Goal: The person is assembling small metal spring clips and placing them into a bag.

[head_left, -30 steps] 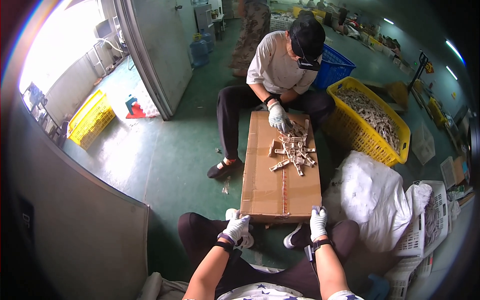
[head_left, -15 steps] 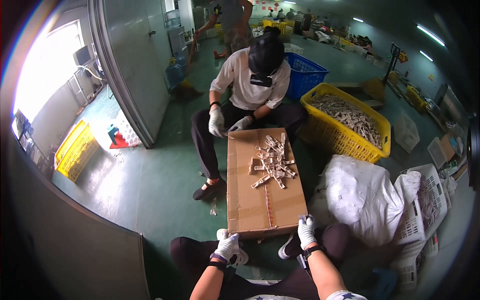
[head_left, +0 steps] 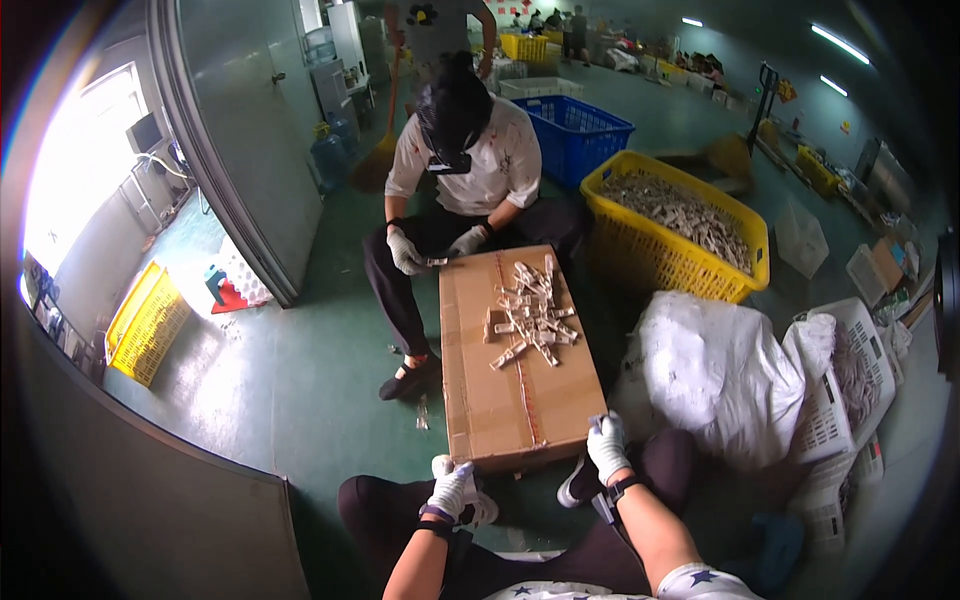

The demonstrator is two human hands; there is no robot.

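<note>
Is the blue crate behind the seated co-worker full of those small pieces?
No: the blue crate looks empty inside, while the yellow crate beside it holds the pale pieces.

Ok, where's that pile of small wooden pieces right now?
In the head view, the pile of wooden pieces lies on the far half of the cardboard box, just before the co-worker's gloved hands, left of the yellow crate.

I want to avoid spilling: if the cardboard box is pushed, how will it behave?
The cardboard box is long, flat and taped, so it would probably slide stiffly, not tip. The loose small pieces piled on top may scatter if it jerks.
</note>
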